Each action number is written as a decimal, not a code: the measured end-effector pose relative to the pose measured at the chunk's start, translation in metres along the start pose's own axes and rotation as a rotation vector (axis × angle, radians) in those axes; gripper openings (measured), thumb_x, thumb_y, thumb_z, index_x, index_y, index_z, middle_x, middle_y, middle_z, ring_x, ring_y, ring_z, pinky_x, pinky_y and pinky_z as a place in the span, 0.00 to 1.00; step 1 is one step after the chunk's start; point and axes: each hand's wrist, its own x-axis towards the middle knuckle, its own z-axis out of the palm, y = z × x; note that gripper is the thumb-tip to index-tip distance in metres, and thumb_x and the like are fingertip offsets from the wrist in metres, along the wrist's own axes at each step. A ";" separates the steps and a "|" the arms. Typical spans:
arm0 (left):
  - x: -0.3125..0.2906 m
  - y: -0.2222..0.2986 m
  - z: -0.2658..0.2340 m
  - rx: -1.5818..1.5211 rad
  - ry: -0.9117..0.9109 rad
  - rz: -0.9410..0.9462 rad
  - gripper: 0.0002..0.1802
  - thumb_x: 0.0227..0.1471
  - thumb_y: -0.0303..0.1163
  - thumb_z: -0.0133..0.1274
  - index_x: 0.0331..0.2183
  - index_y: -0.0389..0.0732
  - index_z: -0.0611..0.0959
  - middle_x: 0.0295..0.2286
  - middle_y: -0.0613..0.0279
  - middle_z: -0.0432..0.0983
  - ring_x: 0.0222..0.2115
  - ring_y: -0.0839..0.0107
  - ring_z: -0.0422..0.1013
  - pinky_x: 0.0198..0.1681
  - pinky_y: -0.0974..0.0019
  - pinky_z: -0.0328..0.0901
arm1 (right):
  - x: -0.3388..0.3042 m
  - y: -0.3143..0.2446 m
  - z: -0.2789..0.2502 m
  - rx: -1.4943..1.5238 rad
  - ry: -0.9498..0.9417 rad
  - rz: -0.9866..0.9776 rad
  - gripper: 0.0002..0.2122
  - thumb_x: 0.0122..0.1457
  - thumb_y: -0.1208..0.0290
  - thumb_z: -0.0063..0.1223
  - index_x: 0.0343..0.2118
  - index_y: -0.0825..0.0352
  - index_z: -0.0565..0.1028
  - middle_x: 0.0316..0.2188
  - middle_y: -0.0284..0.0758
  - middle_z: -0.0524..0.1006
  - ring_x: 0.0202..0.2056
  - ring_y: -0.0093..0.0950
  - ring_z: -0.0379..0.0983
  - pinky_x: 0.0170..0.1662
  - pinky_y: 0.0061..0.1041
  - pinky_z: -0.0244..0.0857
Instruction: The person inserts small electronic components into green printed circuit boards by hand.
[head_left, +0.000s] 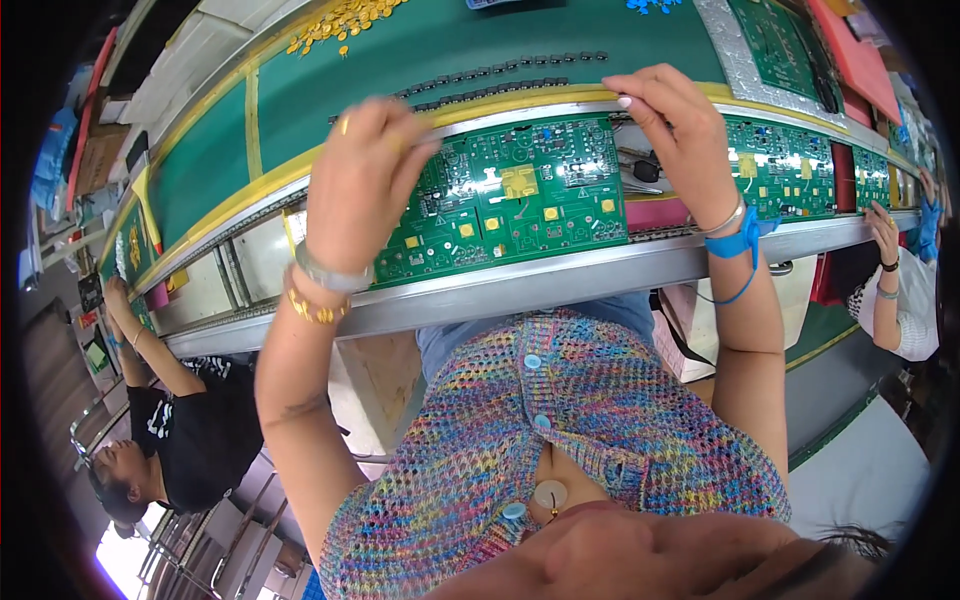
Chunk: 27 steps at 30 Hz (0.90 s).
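A green circuit board [585,170] with yellow squares and small parts lies on the metal rails in front of me. My left hand [368,170] is over the left end of this board, its curled fingers smeared by motion, so what they hold cannot be told. Beyond the far rail, two rows of small black components [500,70] lie on the green mat. My right hand [682,125] is above the far rail, to the right of those rows. Its thumb and fingers are brought together in a pinch, and anything between them is too small to make out.
More green boards [790,170] sit along the rails to the right. Yellow discs [350,20] and blue parts [655,5] lie on the far green mat [600,35]. The near metal rail [530,268] runs before my body. Other people work at left [190,430] and right [900,290].
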 end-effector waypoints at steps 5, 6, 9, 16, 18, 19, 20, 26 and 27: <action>0.109 -0.029 0.025 0.165 0.098 0.147 0.12 0.46 0.29 0.54 0.37 0.40 0.80 0.33 0.54 0.76 0.32 0.56 0.73 0.36 0.59 0.68 | 0.003 -0.008 0.018 0.187 0.013 0.042 0.06 0.53 0.74 0.54 0.34 0.66 0.77 0.28 0.35 0.74 0.31 0.33 0.72 0.34 0.26 0.65; 0.144 -0.026 0.036 0.082 0.131 0.181 0.13 0.43 0.28 0.53 0.35 0.42 0.82 0.31 0.48 0.78 0.33 0.51 0.74 0.39 0.56 0.68 | -0.002 -0.005 0.005 0.174 0.004 0.116 0.06 0.53 0.74 0.54 0.34 0.66 0.77 0.27 0.35 0.74 0.31 0.32 0.72 0.33 0.25 0.65; 0.185 -0.033 0.052 0.292 -0.370 -0.056 0.16 0.41 0.28 0.55 0.38 0.42 0.81 0.35 0.48 0.77 0.36 0.52 0.73 0.41 0.56 0.67 | -0.005 -0.001 0.009 0.290 -0.018 0.233 0.06 0.53 0.74 0.55 0.33 0.67 0.77 0.27 0.34 0.75 0.29 0.27 0.73 0.32 0.22 0.65; 0.185 -0.050 0.084 0.208 -0.237 0.035 0.10 0.39 0.27 0.55 0.30 0.42 0.83 0.29 0.47 0.77 0.34 0.53 0.74 0.39 0.55 0.68 | -0.007 0.007 0.012 0.508 -0.035 0.287 0.08 0.57 0.75 0.53 0.38 0.68 0.77 0.29 0.29 0.75 0.30 0.16 0.70 0.34 0.15 0.65; 0.180 -0.050 0.087 0.240 -0.201 0.028 0.06 0.41 0.27 0.54 0.26 0.41 0.83 0.27 0.48 0.77 0.31 0.54 0.74 0.37 0.55 0.69 | -0.008 0.004 0.010 0.592 -0.067 0.368 0.08 0.58 0.74 0.52 0.39 0.69 0.76 0.29 0.29 0.76 0.30 0.16 0.71 0.35 0.15 0.67; 0.178 -0.050 0.087 0.288 -0.159 0.046 0.05 0.42 0.27 0.53 0.25 0.41 0.83 0.26 0.48 0.76 0.30 0.54 0.74 0.36 0.55 0.69 | -0.007 0.004 0.009 0.591 -0.066 0.372 0.08 0.58 0.74 0.52 0.39 0.69 0.76 0.29 0.29 0.76 0.30 0.16 0.71 0.35 0.15 0.67; 0.176 -0.050 0.088 0.335 -0.116 0.062 0.05 0.43 0.27 0.52 0.25 0.41 0.83 0.25 0.49 0.76 0.29 0.55 0.75 0.35 0.55 0.69 | -0.006 0.004 0.008 0.647 -0.070 0.402 0.08 0.57 0.74 0.53 0.38 0.69 0.76 0.30 0.30 0.77 0.30 0.17 0.72 0.35 0.16 0.68; 0.165 -0.039 0.071 0.028 0.023 -0.010 0.07 0.46 0.29 0.52 0.29 0.41 0.84 0.25 0.46 0.76 0.29 0.58 0.75 0.36 0.60 0.69 | -0.019 -0.006 0.001 0.653 -0.088 0.425 0.08 0.55 0.74 0.55 0.37 0.68 0.76 0.31 0.32 0.78 0.31 0.19 0.73 0.35 0.19 0.69; 0.153 -0.032 0.054 -0.191 0.085 -0.028 0.09 0.48 0.30 0.53 0.32 0.42 0.85 0.26 0.46 0.77 0.30 0.59 0.75 0.37 0.61 0.69 | -0.022 -0.014 -0.001 0.591 -0.112 0.389 0.08 0.54 0.74 0.55 0.37 0.67 0.76 0.30 0.32 0.78 0.31 0.20 0.74 0.35 0.20 0.69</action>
